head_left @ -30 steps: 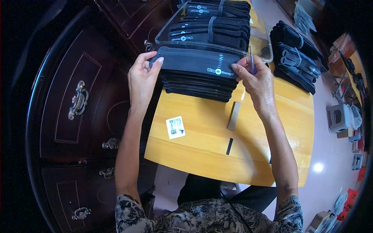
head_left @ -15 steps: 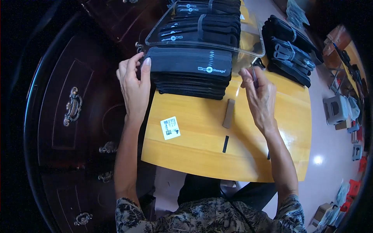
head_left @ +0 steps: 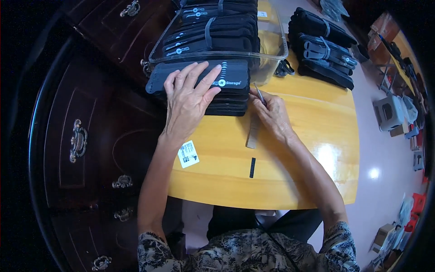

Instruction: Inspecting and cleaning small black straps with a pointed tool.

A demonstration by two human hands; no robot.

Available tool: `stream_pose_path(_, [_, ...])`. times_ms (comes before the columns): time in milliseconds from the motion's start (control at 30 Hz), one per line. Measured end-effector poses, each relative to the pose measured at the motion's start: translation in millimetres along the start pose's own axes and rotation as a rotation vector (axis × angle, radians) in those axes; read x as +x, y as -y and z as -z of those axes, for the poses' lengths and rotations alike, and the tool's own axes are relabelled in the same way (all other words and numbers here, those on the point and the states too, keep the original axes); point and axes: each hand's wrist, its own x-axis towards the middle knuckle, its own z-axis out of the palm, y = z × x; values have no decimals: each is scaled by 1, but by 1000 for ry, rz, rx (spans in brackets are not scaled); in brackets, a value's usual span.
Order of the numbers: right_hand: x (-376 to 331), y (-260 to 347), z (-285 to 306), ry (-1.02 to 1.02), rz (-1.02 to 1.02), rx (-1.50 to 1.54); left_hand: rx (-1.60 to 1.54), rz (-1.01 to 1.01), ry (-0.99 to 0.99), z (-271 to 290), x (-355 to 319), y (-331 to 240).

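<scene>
The left hand (head_left: 185,106), shifted from the left edge to lie spread across a stack of flat black fabric-like straps (head_left: 235,75) on the yellow wooden table (head_left: 217,181), apparently steadies it, as the right hand (head_left: 274,114), lowered beside it, pinches a slim metallic tool (head_left: 260,94).

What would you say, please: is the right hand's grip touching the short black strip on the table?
Apart: the head view shows yellow tabletop between the right hand's grip and the short black strip.

Tabletop (head_left: 312,122) smooth, glossy wood. Stacked straps (head_left: 233,96) matt, cloth-like. Bin (head_left: 277,59) clear, shiny plastic; drawer front (head_left: 72,102) polished dark wood.
</scene>
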Motion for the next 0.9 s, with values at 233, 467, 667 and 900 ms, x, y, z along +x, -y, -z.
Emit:
stream_pose_path(233, [-9,5,-10,-14,-13,60,37,-10,29,-6,-2,10])
stream_pose_path(467, [-5,9,1,-35,-107,88,9,3,27,-5,-5,10])
stream_pose_path(667, [-24,19,16,-50,-11,34,122,50,-26,15,-16,7])
stream_pose_path(900, [-69,61,27,279,-8,64,-571,792,-488,1,-66,25])
